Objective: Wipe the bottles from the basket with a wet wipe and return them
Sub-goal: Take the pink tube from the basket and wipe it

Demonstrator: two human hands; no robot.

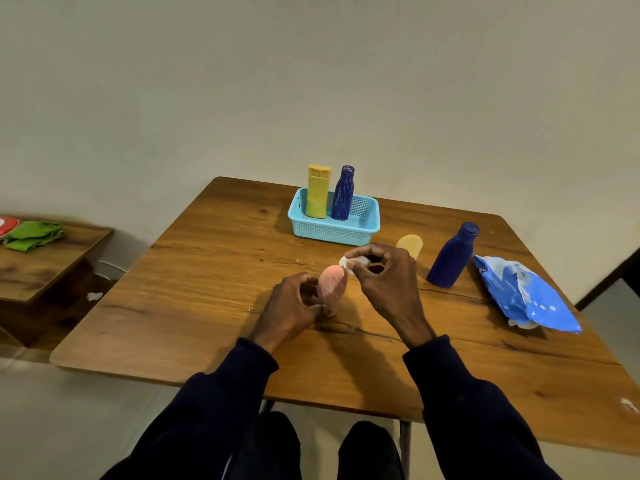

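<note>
My left hand (pixel 294 306) grips a pink bottle (pixel 332 285) that stands on the wooden table (pixel 207 289), its top towards me. My right hand (pixel 384 282) pinches a small bunched white wet wipe (pixel 348 262) just above and right of the pink bottle's top. A light blue basket (pixel 360 230) at the back holds a yellow bottle (pixel 318 192) and a dark blue bottle (pixel 343 194), both upright. Outside the basket, a pale yellow bottle (pixel 410 244) shows partly behind my right hand, and a second dark blue bottle (pixel 452 256) stands to its right.
A blue pack of wet wipes (pixel 526 296) lies near the table's right edge, torn open. A lower side table (pixel 45 258) at the left carries a green cloth (pixel 33 235). A wall is close behind the table.
</note>
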